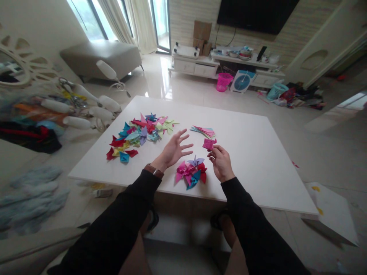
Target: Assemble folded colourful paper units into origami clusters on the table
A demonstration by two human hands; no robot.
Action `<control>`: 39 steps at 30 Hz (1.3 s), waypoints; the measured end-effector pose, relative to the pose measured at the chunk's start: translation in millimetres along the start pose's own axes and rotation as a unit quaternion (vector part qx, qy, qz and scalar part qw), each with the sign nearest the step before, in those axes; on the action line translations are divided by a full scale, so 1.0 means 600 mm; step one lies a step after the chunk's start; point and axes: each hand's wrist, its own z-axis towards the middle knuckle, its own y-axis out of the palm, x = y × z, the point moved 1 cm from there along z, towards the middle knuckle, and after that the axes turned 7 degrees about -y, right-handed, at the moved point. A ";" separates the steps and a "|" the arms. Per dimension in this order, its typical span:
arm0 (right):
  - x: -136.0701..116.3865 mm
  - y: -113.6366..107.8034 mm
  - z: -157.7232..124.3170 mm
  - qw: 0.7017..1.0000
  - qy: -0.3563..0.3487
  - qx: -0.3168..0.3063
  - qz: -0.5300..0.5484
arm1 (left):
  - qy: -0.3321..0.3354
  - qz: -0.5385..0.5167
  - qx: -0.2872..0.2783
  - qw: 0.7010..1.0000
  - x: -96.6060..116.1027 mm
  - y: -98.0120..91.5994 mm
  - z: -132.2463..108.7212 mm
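My right hand (221,162) pinches a magenta folded paper piece (209,144) between thumb and fingers, a little above the white table. Spread fingers and an empty palm show on my left hand (174,149), which hovers left of that piece. Just below and between the hands lies a small pile of origami pieces (189,172) in pink, red, blue and lilac. Beyond the hands rests a fanned stack of folded paper strips (203,131), pink, green and blue. To the left spreads a larger heap of colourful origami pieces (143,131).
The white table (252,160) reaches out in front of me. A white box (332,214) stands by its right corner. White spool-like objects (99,114) stand near the left edge. Farther off are a pink basket (224,82), a blue fan (242,81) and a low cabinet (183,65).
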 end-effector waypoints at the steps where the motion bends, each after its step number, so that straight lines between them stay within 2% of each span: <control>1: 0.002 0.003 0.000 1.000 -0.001 0.000 -0.006 | -0.003 -0.003 0.044 0.999 -0.004 0.006 0.003; 3: 0.007 0.007 -0.001 1.000 -0.012 -0.002 -0.029 | -0.005 -0.052 0.117 0.992 -0.009 0.013 0.008; 4: 0.009 0.009 -0.001 0.999 -0.019 -0.004 -0.041 | -0.011 -0.108 0.124 0.986 -0.009 0.013 0.008; 7: 0.013 0.009 -0.003 0.997 -0.033 -0.013 -0.062 | -0.023 -0.300 0.061 0.952 -0.001 0.005 0.003; 9: 0.013 0.006 -0.003 0.997 -0.036 -0.020 -0.068 | -0.003 -0.351 0.009 0.936 0.010 -0.003 -0.004; 11: 0.012 0.003 -0.002 0.997 -0.038 -0.021 -0.071 | 0.018 -0.358 -0.041 0.933 0.020 -0.007 -0.012; 14: 0.010 0.003 -0.001 0.997 -0.041 -0.019 -0.066 | 0.018 -0.340 -0.096 0.935 0.026 0.000 -0.019; 16: 0.009 0.007 -0.001 0.996 -0.051 -0.025 -0.068 | 0.017 -0.306 -0.104 0.946 0.022 0.010 -0.018; 19: 0.011 0.014 -0.002 0.992 -0.081 -0.038 -0.090 | 0.045 -0.213 -0.037 0.975 0.013 0.020 -0.011; 21: 0.014 0.016 -0.003 0.988 -0.098 -0.047 -0.107 | 0.079 -0.197 0.016 0.977 0.009 0.016 -0.007; 22: 0.014 0.015 -0.004 0.987 -0.104 -0.050 -0.113 | 0.089 -0.220 0.023 0.971 0.009 0.011 -0.006; 25: 0.014 0.011 -0.005 0.986 -0.103 -0.052 -0.122 | 0.078 -0.322 -0.006 0.944 0.010 -0.011 -0.002; 29: 0.010 0.006 -0.006 0.986 -0.097 -0.048 -0.127 | 0.060 -0.330 0.028 0.942 0.005 -0.027 0.003; 32: 0.011 0.010 -0.007 0.985 -0.106 -0.053 -0.127 | 0.048 -0.253 0.007 0.966 -0.003 -0.012 0.003; 35: 0.020 0.017 -0.009 0.983 -0.105 -0.071 -0.131 | 0.019 -0.092 -0.025 0.995 -0.013 0.010 0.002; 37: 0.025 0.020 -0.011 0.983 -0.098 -0.080 -0.133 | 0.005 -0.019 -0.036 0.999 -0.019 0.019 0.002; 39: 0.029 0.019 -0.012 0.982 -0.094 -0.084 -0.139 | 0.002 0.005 -0.042 0.999 -0.023 0.019 0.003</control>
